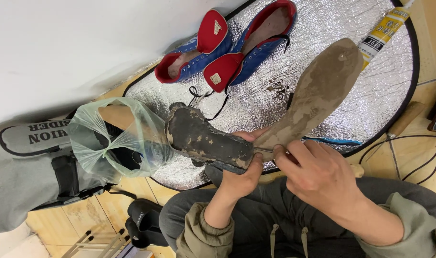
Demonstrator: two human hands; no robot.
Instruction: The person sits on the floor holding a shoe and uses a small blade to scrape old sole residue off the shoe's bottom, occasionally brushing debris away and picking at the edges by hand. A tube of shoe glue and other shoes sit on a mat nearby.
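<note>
My left hand point(241, 174) grips a worn shoe point(206, 138) turned bottom-up, its underside dark and patchy with old glue. A tan sole point(318, 93) is peeled away from the shoe and sticks up to the right, still joined near the heel. My right hand point(318, 174) holds a thin metal tool point(264, 150) whose tip lies in the gap between the sole and the shoe. Both hands are over my lap.
A pair of blue and red high-top shoes point(227, 48) lies on a round silver reflective mat point(332, 28). A yellow tube of adhesive point(385, 31) rests at the mat's top right. A clear plastic bag point(115, 138) and a grey bag point(27, 177) sit left. Cables point(409, 153) run right.
</note>
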